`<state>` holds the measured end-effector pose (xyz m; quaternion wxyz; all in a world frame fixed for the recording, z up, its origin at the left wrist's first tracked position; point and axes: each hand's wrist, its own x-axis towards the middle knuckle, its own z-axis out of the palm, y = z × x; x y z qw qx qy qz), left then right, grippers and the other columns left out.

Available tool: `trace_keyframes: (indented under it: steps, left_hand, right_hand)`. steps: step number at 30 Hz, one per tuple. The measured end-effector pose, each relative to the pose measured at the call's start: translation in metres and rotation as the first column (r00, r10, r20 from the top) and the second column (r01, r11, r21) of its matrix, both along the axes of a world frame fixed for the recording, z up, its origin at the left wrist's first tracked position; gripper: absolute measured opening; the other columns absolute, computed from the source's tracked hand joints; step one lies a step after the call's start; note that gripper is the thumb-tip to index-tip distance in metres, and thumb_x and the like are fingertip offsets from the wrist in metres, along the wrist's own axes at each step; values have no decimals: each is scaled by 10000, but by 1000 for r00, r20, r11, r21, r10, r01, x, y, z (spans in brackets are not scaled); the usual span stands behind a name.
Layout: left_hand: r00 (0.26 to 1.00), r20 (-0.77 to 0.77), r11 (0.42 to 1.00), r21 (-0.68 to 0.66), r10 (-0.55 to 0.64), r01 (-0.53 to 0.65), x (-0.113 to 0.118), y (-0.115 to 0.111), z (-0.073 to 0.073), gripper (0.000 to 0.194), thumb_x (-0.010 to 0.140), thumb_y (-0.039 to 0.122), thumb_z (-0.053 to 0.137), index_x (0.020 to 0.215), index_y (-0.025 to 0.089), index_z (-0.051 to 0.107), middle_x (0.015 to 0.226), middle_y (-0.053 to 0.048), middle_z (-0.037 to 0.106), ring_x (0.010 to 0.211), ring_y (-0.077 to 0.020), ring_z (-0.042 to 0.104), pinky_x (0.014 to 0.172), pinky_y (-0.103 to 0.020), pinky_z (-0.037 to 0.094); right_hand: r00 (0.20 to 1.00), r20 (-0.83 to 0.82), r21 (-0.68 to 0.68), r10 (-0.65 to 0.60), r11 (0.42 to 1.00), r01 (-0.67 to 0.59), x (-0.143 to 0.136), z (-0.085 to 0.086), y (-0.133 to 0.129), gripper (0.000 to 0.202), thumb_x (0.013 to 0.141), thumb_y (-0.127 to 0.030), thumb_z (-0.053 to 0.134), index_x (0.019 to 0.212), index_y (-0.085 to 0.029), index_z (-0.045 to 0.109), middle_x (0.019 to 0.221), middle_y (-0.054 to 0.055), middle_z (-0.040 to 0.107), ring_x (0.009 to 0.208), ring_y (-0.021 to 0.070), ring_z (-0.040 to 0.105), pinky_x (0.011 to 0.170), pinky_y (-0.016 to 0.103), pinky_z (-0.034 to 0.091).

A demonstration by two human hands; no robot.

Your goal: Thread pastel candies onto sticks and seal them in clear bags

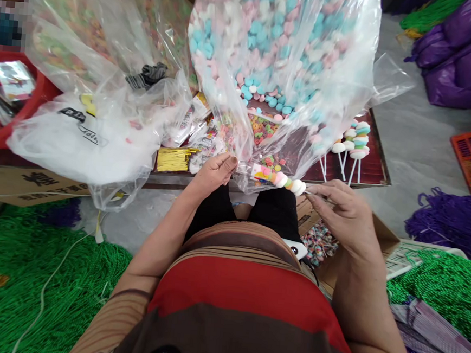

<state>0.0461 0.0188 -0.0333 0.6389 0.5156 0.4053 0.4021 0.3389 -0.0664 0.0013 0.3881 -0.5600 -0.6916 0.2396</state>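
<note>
A skewer of marshmallows and ring candies [287,183] lies nearly level in front of me. My right hand [341,209] is closed, pinching the thin stick at its right end. Around the skewer's left end is a clear plastic wrapper with a small printed patch [259,172]. My left hand [216,174] is closed, with thumb and fingertips together on clear plastic at the wrapper's left; where this plastic ends is hard to see. Just beyond, an open clear bag [286,55] holds pink, blue and white marshmallows. Ring candies [263,128] lie at its mouth.
Finished-looking candy skewers [360,140] lie at the dark red table's right end. Yellow twist ties [174,159], printed packets [205,141] and a white plastic bag [87,137] are at left. A red basin [42,93] stands far left. Green cord bundles [48,270] cover the floor; an open carton [381,237] stands right.
</note>
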Motion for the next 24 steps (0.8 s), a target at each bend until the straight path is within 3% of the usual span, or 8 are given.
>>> trace_keyframes:
  steps: [3, 6, 8, 10, 12, 14, 20, 24]
  left_hand:
    - [1000, -9, 999, 32, -26, 27, -1, -3, 6, 527, 837, 659, 698, 682, 187, 523, 524, 84, 401, 430, -37, 365, 447, -201, 324]
    - [987, 150, 997, -47, -49, 57, 0, -9, 20, 477, 786, 646, 763, 937, 207, 653, 633, 66, 509, 462, -52, 445, 476, -218, 377]
    - [950, 299, 991, -68, -90, 115, 0, -11, 31, 675, 723, 747, 747, 1153, 233, 669, 724, 34, 589, 529, -95, 548, 545, -264, 465]
    - [901, 406, 982, -39, -153, 184, 0, -12, 39, 866, 628, 841, 733, 1244, 237, 664, 770, 5, 636, 581, -137, 607, 613, -320, 520]
    - [867, 455, 972, -9, -205, 234, 0, -12, 44, 964, 492, 865, 782, 1224, 244, 684, 767, 4, 653, 568, -142, 606, 625, -342, 535]
    - [869, 448, 969, -23, -210, 246, 4, -10, 48, 936, 417, 812, 854, 1155, 255, 713, 713, 26, 640, 544, -129, 589, 615, -331, 536]
    - [921, 382, 991, -131, 74, -26, 29, 3, 57, 515, 612, 593, 912, 815, 160, 720, 433, 128, 307, 382, -27, 278, 409, -204, 327]
    - [905, 400, 989, -87, 143, -118, 42, 12, 56, 504, 631, 578, 903, 655, 179, 596, 417, 123, 329, 363, -19, 312, 393, -183, 321]
  right_hand:
    - [993, -106, 10, 43, 999, -42, -9, -13, 2, 73, 890, -294, 730, 925, -271, 789, 810, 23, 703, 745, 156, 644, 700, 293, 508]
    - [967, -255, -35, 0, 999, -9, -20, -27, 3, 76, 859, -338, 771, 874, -267, 789, 794, 13, 690, 741, 151, 624, 719, 303, 498]
    - [927, -369, -110, -67, 994, 28, -28, -35, 2, 149, 822, -402, 802, 835, -254, 790, 777, 10, 687, 724, 151, 607, 705, 307, 489]
    - [871, -470, -218, -141, 975, 40, -36, -39, 2, 232, 780, -468, 823, 818, -241, 793, 738, 5, 680, 662, 139, 566, 641, 296, 466]
    - [812, -543, -316, -213, 948, 38, -44, -41, 3, 282, 763, -505, 820, 819, -230, 797, 686, -6, 662, 578, 112, 493, 564, 273, 412]
    - [777, -578, -367, -250, 930, 25, -50, -39, 5, 287, 761, -504, 812, 804, -220, 797, 630, -19, 630, 531, 93, 426, 528, 262, 368]
    - [743, -634, -330, -216, 944, -7, -74, -25, 23, 263, 752, -475, 813, 812, -218, 811, 580, -35, 590, 553, 98, 443, 567, 267, 390]
    - [679, -689, -299, -252, 953, 50, -96, -18, 41, 324, 751, -520, 813, 810, -202, 795, 578, -41, 563, 537, 85, 426, 555, 261, 375]
